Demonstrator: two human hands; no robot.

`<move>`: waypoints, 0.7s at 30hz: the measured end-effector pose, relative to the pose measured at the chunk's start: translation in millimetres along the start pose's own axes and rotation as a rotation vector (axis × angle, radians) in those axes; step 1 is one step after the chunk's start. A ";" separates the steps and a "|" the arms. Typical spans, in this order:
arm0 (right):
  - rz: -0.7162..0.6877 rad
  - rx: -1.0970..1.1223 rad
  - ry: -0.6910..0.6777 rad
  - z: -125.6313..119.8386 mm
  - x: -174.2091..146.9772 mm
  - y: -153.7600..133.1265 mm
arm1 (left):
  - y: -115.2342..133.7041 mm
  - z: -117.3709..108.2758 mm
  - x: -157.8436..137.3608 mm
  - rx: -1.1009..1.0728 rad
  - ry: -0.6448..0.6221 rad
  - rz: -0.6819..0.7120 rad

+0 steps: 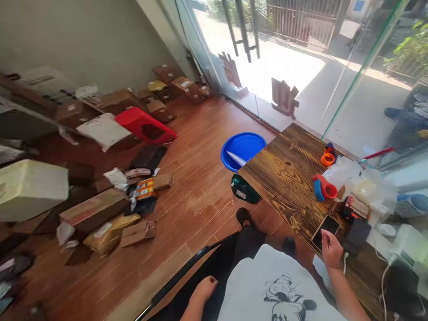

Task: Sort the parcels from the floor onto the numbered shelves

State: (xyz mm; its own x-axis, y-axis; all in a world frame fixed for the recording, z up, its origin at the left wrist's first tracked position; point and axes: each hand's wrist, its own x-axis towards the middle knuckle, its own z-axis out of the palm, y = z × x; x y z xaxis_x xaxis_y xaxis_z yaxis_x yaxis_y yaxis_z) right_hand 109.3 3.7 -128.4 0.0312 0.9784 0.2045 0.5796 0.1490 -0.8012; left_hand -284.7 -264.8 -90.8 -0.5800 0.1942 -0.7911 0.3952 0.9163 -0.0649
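Observation:
My right hand point(331, 250) is over the near edge of a phone point(329, 225) on the wooden table point(284, 165). Its fingers are curled together, and I see nothing between them; whether the fingertips touch the phone I cannot tell. Just right of this hand lies a dark phone point(357, 236) with a white cable at its near end. My left hand point(203, 289) is low beside my leg, its fingers curled in, with no object showing in it.
Orange tape dispensers point(329, 191), a clear plastic bag point(377, 187) and cables crowd the table's right side. On the floor are a blue basin point(247, 145), a dark green package point(245, 189), a red bin point(143, 125) and many cardboard boxes point(96, 209). Glass doors point(267, 80) stand beyond.

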 end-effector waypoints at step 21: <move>0.171 0.292 -0.738 531.5 -20.7 -436.9 | -268.4 -202.0 209.5 -0.789 0.149 -0.230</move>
State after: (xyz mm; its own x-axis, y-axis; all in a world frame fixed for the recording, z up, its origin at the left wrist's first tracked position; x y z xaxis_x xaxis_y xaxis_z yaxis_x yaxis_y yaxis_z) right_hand -577.4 -5.3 -81.6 -0.5044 0.8182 -0.2760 0.3760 -0.0796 -0.9232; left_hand -656.3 -399.3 -116.2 -0.6955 -0.0343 -0.7177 -0.3273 0.9044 0.2739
